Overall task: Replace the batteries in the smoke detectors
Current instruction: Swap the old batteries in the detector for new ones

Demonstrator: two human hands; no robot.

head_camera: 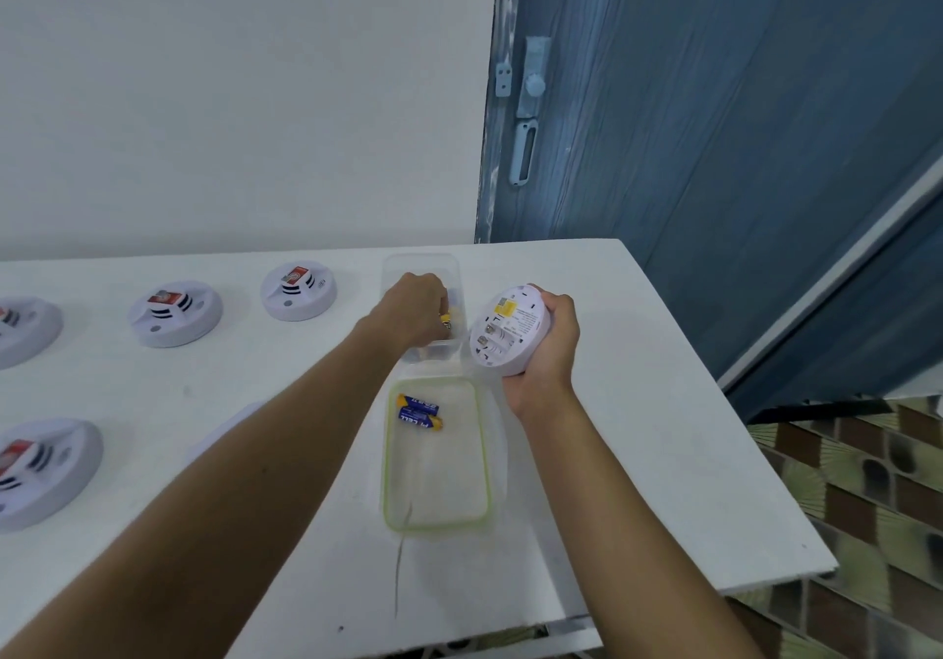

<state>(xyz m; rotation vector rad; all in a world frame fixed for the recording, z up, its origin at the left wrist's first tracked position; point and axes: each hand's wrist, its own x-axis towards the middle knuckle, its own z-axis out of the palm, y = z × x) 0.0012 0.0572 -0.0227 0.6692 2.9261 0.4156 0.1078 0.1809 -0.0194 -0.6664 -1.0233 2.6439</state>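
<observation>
My right hand (548,347) grips a white round smoke detector (507,329), turned so its back faces me; the battery bay is open and looks empty. My left hand (416,311) reaches into a clear plastic container (403,265) at the back of the table, with its fingers curled on a battery (447,322) whose yellow end shows. Closer to me lies a green-rimmed clear lid (436,523) with two blue and yellow batteries (419,412) in it.
Several more white smoke detectors (298,288) (174,312) (43,472) sit face up on the left of the white table (663,454). The table's right edge drops to a tiled floor. A blue door (714,122) stands behind the table.
</observation>
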